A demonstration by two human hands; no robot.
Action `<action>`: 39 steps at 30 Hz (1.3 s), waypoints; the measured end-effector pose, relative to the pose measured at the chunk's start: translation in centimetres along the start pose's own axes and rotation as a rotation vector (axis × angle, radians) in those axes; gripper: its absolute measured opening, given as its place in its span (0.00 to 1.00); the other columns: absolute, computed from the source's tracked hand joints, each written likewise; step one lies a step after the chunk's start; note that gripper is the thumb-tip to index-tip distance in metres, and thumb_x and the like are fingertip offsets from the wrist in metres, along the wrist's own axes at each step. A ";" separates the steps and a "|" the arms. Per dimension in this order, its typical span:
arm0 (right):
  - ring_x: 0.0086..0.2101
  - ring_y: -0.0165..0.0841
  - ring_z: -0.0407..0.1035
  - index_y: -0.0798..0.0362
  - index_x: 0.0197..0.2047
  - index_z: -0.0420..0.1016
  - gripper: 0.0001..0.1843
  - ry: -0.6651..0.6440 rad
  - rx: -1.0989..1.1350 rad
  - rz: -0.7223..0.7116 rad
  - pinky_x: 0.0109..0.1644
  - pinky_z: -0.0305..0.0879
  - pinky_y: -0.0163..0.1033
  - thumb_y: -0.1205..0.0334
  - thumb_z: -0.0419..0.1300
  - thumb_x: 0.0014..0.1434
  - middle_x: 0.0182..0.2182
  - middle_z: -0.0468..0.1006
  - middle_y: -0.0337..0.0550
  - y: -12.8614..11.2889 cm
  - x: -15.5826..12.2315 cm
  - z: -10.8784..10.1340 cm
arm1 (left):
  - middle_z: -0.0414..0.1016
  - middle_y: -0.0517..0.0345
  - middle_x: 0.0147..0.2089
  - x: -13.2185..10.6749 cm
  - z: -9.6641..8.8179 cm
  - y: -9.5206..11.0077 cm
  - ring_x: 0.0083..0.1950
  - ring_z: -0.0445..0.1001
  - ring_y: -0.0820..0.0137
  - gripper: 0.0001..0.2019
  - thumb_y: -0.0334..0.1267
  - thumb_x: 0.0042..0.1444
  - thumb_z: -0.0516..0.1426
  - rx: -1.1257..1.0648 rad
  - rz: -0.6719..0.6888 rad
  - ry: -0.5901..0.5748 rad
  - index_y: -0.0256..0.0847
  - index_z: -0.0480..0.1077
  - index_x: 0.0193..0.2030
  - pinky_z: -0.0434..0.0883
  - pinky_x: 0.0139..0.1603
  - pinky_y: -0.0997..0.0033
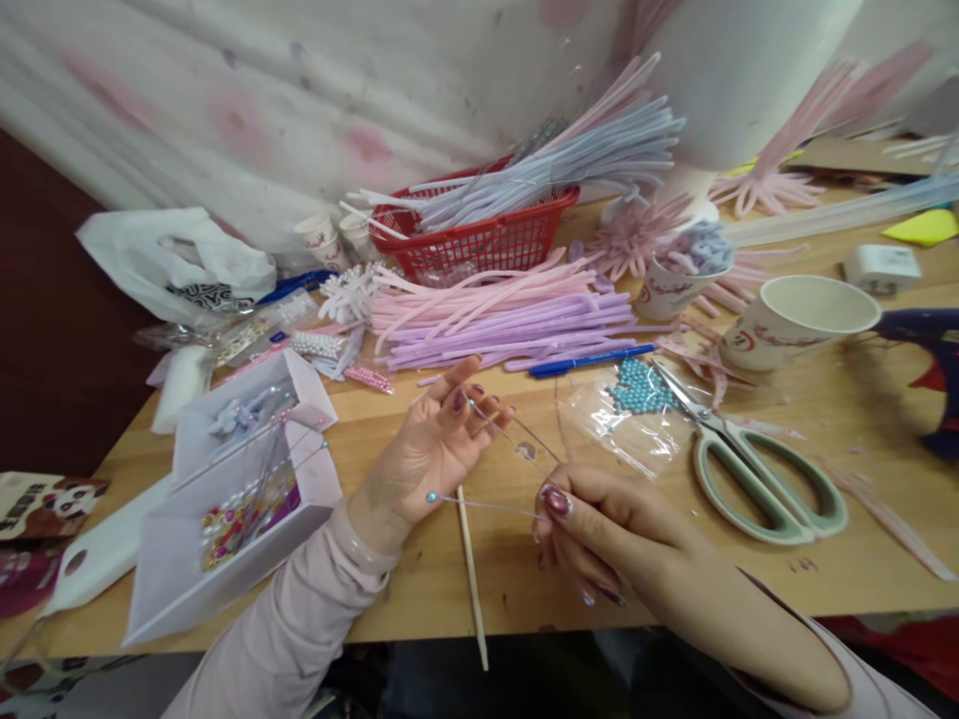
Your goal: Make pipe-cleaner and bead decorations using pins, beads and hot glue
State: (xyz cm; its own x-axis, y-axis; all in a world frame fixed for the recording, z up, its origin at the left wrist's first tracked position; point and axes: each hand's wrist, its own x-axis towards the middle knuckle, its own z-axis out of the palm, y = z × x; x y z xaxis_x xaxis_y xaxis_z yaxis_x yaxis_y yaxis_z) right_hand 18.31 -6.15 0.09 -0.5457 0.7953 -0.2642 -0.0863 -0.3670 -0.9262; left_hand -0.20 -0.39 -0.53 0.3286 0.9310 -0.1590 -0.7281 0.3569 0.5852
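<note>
My left hand [431,444] is palm up, its thumb and a finger pinching the end of a thin wire [516,446] near a small blue bead [472,402]. To its right, my right hand [625,529] grips the wires between thumb and fingers. A second thin strand [490,506] runs left from the right hand and ends in a turquoise bead [432,496], which hangs by my left wrist. Under the hands, a wooden stick [472,579] lies on the table. Turquoise beads [642,387] are heaped on a clear plastic bag [636,439] beyond my right hand.
Green-handled scissors [764,484] lie right, near a paper cup [801,320] and a blue glue gun [925,345]. White boxes [187,569] stand left. Behind are a blue pen [591,360], purple pipe cleaners [516,335] and a red basket [479,245].
</note>
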 end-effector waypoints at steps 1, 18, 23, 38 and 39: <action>0.18 0.23 0.52 0.54 0.31 0.66 0.21 -0.001 -0.002 -0.004 0.23 0.53 0.31 0.44 0.53 0.64 0.16 0.59 0.30 0.0 0.0 0.0 | 0.77 0.67 0.32 0.0 0.1 0.0 0.38 0.77 0.73 0.23 0.32 0.46 0.69 0.001 0.002 -0.002 0.47 0.73 0.50 0.69 0.56 0.62; 0.17 0.24 0.52 0.55 0.33 0.67 0.21 -0.008 0.052 0.013 0.23 0.54 0.32 0.43 0.55 0.62 0.14 0.57 0.28 -0.1 0.0 0.0 | 0.77 0.66 0.30 0.4 -0.2 0.2 0.35 0.75 0.74 0.22 0.32 0.42 0.70 0.162 0.084 -0.041 0.44 0.74 0.46 0.70 0.53 0.65; 0.17 0.24 0.51 0.54 0.32 0.67 0.21 -0.003 0.051 0.016 0.22 0.54 0.32 0.42 0.55 0.61 0.14 0.57 0.28 -0.1 0.0 0.0 | 0.78 0.65 0.31 0.5 -0.4 0.2 0.37 0.77 0.72 0.23 0.32 0.44 0.69 0.168 0.078 -0.031 0.44 0.73 0.49 0.69 0.55 0.63; 0.17 0.23 0.53 0.55 0.32 0.67 0.20 0.001 -0.017 -0.027 0.23 0.52 0.32 0.47 0.52 0.65 0.15 0.59 0.30 0.2 0.0 -0.2 | 0.78 0.64 0.31 0.3 -0.1 0.2 0.36 0.75 0.72 0.23 0.32 0.43 0.70 0.164 0.062 -0.031 0.43 0.74 0.48 0.69 0.53 0.65; 0.17 0.23 0.53 0.55 0.32 0.67 0.20 0.000 -0.013 -0.026 0.23 0.52 0.32 0.47 0.53 0.65 0.15 0.59 0.29 0.2 0.0 -0.2 | 0.78 0.64 0.31 0.2 -0.1 0.2 0.36 0.75 0.72 0.23 0.32 0.43 0.70 0.164 0.061 -0.032 0.43 0.74 0.48 0.69 0.53 0.65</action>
State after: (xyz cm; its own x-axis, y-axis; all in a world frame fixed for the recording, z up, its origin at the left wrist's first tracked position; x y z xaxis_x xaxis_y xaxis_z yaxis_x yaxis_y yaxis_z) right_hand 18.40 -6.11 -0.14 -0.5432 0.8046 -0.2398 -0.0895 -0.3394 -0.9364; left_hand -0.36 -0.07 -0.56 0.3077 0.9467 -0.0950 -0.6401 0.2799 0.7155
